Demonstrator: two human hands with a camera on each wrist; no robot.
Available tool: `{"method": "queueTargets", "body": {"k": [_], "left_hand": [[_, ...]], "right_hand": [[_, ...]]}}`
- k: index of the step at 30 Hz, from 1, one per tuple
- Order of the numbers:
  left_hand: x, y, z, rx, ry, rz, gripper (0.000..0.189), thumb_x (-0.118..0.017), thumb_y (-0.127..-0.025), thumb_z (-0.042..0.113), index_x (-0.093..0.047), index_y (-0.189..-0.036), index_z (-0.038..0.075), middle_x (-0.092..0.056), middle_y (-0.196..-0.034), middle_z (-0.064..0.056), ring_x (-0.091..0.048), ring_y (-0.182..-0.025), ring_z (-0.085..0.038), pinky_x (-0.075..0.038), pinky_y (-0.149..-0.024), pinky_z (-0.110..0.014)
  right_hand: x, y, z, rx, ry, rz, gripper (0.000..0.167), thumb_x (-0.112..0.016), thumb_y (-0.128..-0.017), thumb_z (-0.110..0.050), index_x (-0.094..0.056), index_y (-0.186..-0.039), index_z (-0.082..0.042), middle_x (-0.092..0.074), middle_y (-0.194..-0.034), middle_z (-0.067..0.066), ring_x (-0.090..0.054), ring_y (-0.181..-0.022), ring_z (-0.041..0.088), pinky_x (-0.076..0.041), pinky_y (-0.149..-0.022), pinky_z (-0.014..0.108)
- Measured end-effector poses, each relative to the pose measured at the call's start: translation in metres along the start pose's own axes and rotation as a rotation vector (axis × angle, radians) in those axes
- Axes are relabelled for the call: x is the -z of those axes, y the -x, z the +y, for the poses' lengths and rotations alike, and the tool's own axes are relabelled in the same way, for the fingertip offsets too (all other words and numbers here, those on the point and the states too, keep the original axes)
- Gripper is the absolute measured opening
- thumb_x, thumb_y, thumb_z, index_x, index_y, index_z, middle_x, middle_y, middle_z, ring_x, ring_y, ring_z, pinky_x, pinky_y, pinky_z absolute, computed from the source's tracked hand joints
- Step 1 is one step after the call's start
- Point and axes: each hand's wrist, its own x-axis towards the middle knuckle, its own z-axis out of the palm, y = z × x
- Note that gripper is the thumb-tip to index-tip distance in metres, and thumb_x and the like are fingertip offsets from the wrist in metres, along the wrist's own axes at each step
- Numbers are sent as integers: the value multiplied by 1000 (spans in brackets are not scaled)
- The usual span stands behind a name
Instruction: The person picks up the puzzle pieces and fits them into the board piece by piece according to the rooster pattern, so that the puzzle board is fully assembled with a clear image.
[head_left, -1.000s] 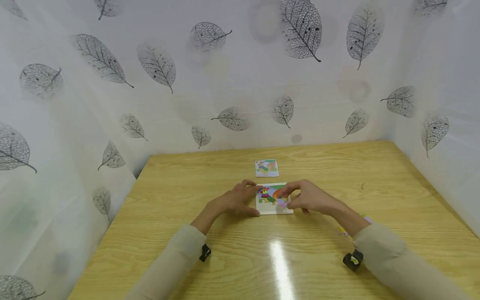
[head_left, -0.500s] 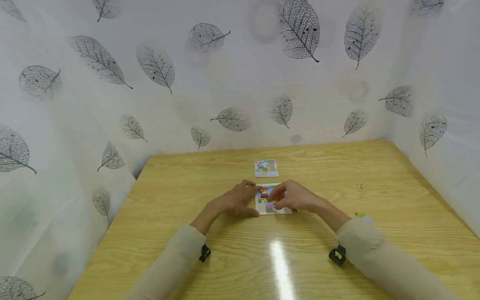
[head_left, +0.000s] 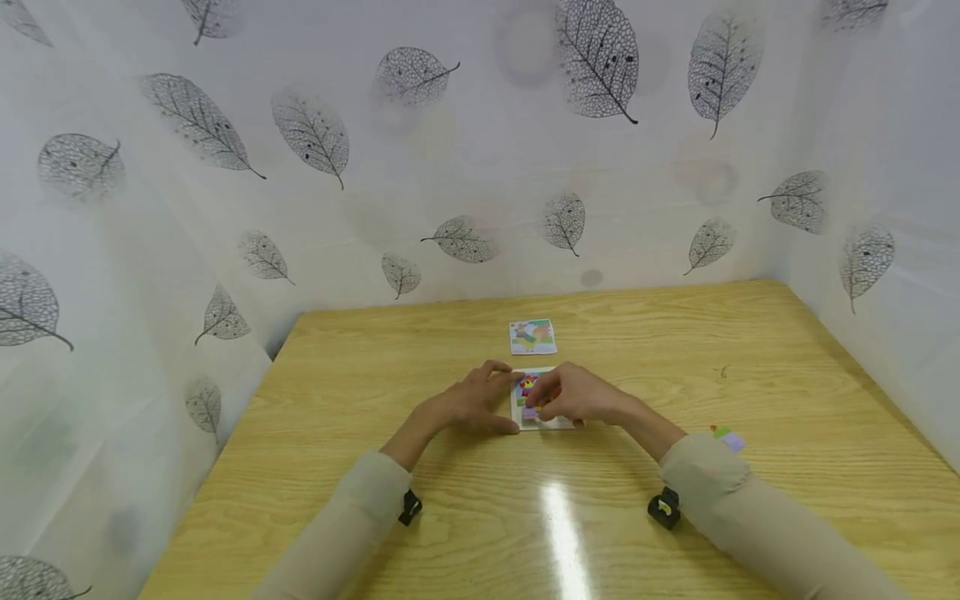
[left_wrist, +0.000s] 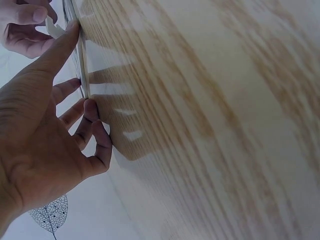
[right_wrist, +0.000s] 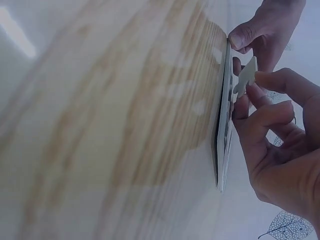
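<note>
Bracing the board against sliding, it seems: in the head view the left hand [head_left: 474, 402] lies spread at the left edge of the white puzzle board [head_left: 557, 425], thumb at the near corner, fingertips by the far one, leaving the face free to work on. Right hand [head_left: 583, 395] pinches a lilac-tinted piece [head_left: 530, 412] over the board's near-left part. Picture card [head_left: 533, 337] lies on the desk [head_left: 360, 367] just beyond the board, likely put there for comparing; loose coloured bits [head_left: 727, 439], count unclear, sit near the right sleeve [head_left: 708, 471], handy to that side. Left wrist view adds thumb and fingertips meeting the board's edge, other fingers loosely bent; the printed face cannot be read. Right wrist view alone shows the piece tilted up, thumb on it, knobbed outline towards the board; contact, cannot tell.
</note>
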Motion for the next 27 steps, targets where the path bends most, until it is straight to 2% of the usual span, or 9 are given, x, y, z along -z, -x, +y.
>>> {"method": "queueTargets", "body": {"k": [8,16,19,23,27], "left_hand": [[1,1,1,-14,4,8,84,-77,-93,45,-36,-162,22,-30,-162,-8,-34,-148,-34,-41,-115,-55],[0,0,1,-9,4,-1,85,-77,-94,45,-34,-163,20,-29,-163,-9,-33,-148,-35,-42,-114,-56],[-1,-3,-1,-9,-6,3,86,-77,-93,45,-33,-163,21,-29,-163,-9,-34,-148,-35,-42,-114,-56],[-4,-6,-6,-1,-19,2,87,-77,-93,47,-32,-164,24,-28,-164,-6,-33,-149,-32,-41,-114,-55],[-7,-8,-11,-3,-11,-3,88,-77,-92,50,-32,-164,26,-27,-164,-4,-32,-149,-31,-41,-115,-54]], "right_hand": [[-1,-5,-1,-13,-24,19,21,-71,-91,-2,-74,-111,1,-73,-96,11,-36,-44,4,-34,-42,20],[-2,-9,-2,-15,14,55,17,-72,-92,-6,-77,-107,0,-77,-94,9,-36,-41,4,-34,-41,18],[-4,-9,-3,-3,67,67,17,-73,-91,-6,-77,-107,-2,-77,-96,8,-38,-42,6,-36,-41,19],[-6,-11,-4,18,162,89,18,-77,-87,-6,-79,-105,-7,-75,-102,6,-50,-53,10,-42,-45,21],[-9,-13,-3,46,236,110,18,-82,-83,-6,-80,-101,-8,-75,-101,3,-60,-76,15,-51,-63,27]]}}
